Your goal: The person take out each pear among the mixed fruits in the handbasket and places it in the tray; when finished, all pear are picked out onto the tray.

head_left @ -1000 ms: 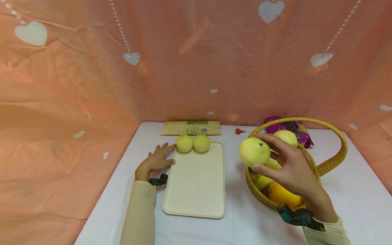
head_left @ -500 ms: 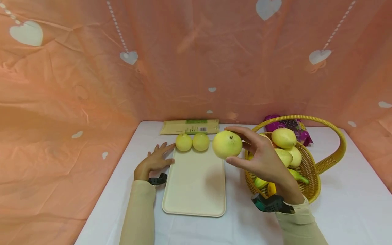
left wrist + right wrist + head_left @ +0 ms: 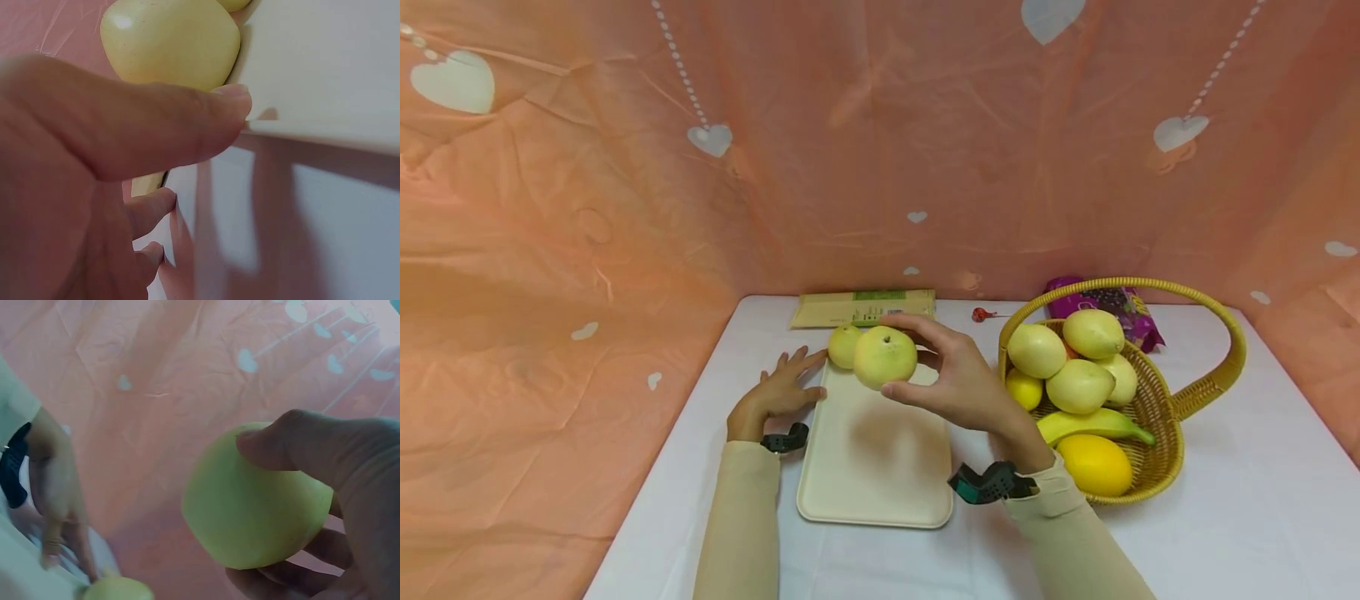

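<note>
My right hand (image 3: 962, 379) grips a round yellow-green apple (image 3: 885, 358) between thumb and fingers, above the far part of a cream rectangular tray (image 3: 880, 483). In the right wrist view, the thumb lies across the held apple (image 3: 250, 500) and the fingers curl beneath it. Another apple (image 3: 843, 347) sits at the tray's far left corner; the one beside it is hidden behind the held apple in the head view. My left hand (image 3: 782, 392) rests at the tray's left edge, fingers spread, thumb on the rim (image 3: 325, 136) and forefinger close to the corner apple.
On the right, a wicker basket (image 3: 1176, 442) with a tall handle holds several pale yellow fruits (image 3: 1078, 386), a banana (image 3: 1093, 425) and a yellow-orange fruit (image 3: 1093, 465). Behind lie a flat beige packet (image 3: 827, 310), a red lollipop (image 3: 980, 315) and a purple bag (image 3: 1142, 321).
My right hand has carried the apple leftward from above the basket to above the tray, uncovering the basket's fruit. The left hand has stayed in place.
</note>
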Demonstrator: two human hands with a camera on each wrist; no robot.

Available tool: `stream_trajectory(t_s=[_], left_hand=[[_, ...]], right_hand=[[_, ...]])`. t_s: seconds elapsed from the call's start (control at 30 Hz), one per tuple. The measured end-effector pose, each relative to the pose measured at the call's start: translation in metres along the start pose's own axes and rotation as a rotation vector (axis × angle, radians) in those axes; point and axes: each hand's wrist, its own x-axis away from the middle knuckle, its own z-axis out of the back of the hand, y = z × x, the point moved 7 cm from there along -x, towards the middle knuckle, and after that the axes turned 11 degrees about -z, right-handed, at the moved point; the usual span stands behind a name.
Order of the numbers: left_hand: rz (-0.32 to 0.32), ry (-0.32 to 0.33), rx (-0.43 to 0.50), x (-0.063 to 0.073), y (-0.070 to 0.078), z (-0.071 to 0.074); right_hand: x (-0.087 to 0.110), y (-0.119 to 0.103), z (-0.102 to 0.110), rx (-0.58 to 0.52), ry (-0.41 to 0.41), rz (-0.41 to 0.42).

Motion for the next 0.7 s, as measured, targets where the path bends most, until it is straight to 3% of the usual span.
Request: stream_trajectory(t_s=[0.37, 0.7], left_hand=[[-0.001, -0.003, -0.003, 0.0, -0.001, 0.001], [-0.016, -0.001, 0.003, 0.002, 0.003, 0.001]], right_hand=[[-0.033, 0.047, -0.037, -0.079, -0.03, -0.066], [-0.049, 0.098, -0.069, -0.041, -0.036, -0.182]])
